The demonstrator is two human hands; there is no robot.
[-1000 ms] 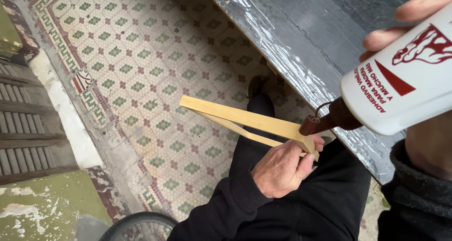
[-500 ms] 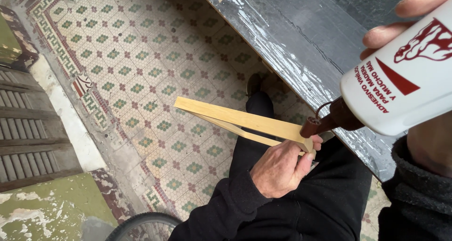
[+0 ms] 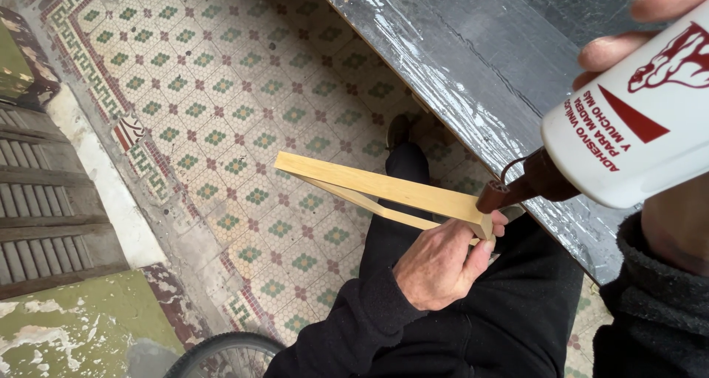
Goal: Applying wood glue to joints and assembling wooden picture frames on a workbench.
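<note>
My left hand point(image 3: 442, 264) grips two thin pale wooden strips point(image 3: 377, 186) near their joined end; the strips spread apart toward the left over the floor. My right hand point(image 3: 635, 31), at the upper right, holds a white glue bottle point(image 3: 642, 119) with red markings, tilted down to the left. Its brown nozzle point(image 3: 517, 188) touches the top of the strips just above my left fingers. Only the fingertips of my right hand show above the bottle.
A dark worn tabletop point(image 3: 480, 60) runs diagonally along the right. Below lies a patterned tile floor point(image 3: 221, 112). My black trousers and shoe point(image 3: 399, 130) are under the strips. A tyre point(image 3: 221, 356) curves at the bottom, and louvred shutters point(image 3: 37, 201) lie at left.
The nozzle tip stays on the strips near my left hand. The view has shifted slightly; the hands keep their hold.
</note>
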